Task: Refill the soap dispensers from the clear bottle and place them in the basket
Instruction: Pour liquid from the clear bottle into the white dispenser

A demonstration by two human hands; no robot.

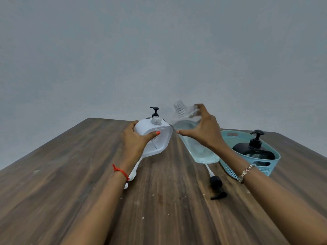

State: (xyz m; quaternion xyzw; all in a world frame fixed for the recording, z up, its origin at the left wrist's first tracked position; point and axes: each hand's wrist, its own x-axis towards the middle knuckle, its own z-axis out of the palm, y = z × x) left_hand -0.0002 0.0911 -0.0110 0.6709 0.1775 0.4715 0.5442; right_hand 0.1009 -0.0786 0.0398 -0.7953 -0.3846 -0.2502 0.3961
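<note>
Gripping the white plastic soap dispenser (153,137) around its body, my left hand (135,138) holds it upright on the dark wood-grain table (74,183), its threaded neck uncapped; my right hand (203,131) clasps the clear plastic refill bottle (187,124), open-necked and partly full of pale liquid, just beside it. A black pump-topped dispenser (254,150) sits inside the light-blue perforated basket (228,167) at right; a loose black pump head (216,187) and a white pump (132,174) lie on the table; another black pump (155,111) shows behind the white dispenser.
</note>
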